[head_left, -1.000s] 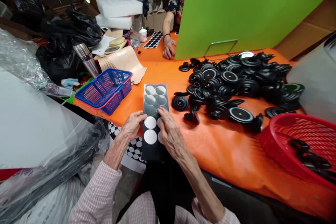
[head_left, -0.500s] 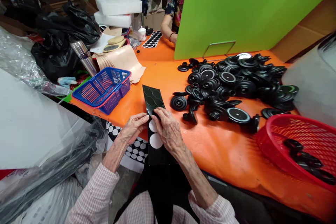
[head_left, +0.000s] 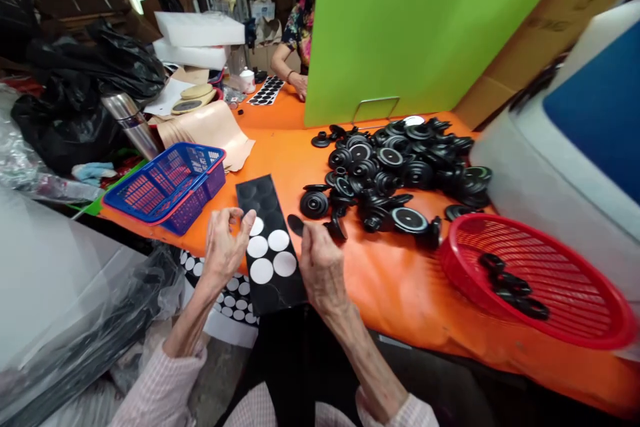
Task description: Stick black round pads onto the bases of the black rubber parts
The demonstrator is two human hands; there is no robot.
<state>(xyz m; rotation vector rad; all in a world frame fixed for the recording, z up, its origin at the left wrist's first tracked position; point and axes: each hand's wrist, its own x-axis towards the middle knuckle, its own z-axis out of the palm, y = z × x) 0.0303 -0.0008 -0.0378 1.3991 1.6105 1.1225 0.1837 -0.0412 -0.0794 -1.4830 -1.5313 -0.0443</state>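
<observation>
A black sheet of round stickers (head_left: 273, 288) lies in front of me at the table's edge, its near end over my lap. Several white circles show on it among black ones. Between the thumb and fingers of my right hand (head_left: 323, 260) is a black round sticker (head_left: 295, 225), lifted off beside the sheet's right edge. At the sheet's left edge is my left hand (head_left: 227, 243), its thumb and curled forefinger apart with nothing visible between them. The thumb tip overlaps the sheet; whether it touches is unclear.
Black round knob-like parts (head_left: 417, 173) are heaped on the orange table (head_left: 400, 287). A red basket (head_left: 575, 273) holding several black pieces stands right, a blue basket (head_left: 197, 197) left. A green board (head_left: 400, 27) stands behind the heap. Across the table is a co-worker's hand (head_left: 300, 85).
My right hand has moved right, away from the sheet, with a black sticker in its fingers. My left hand has parted from it. More white circles are visible, and the view has turned right.
</observation>
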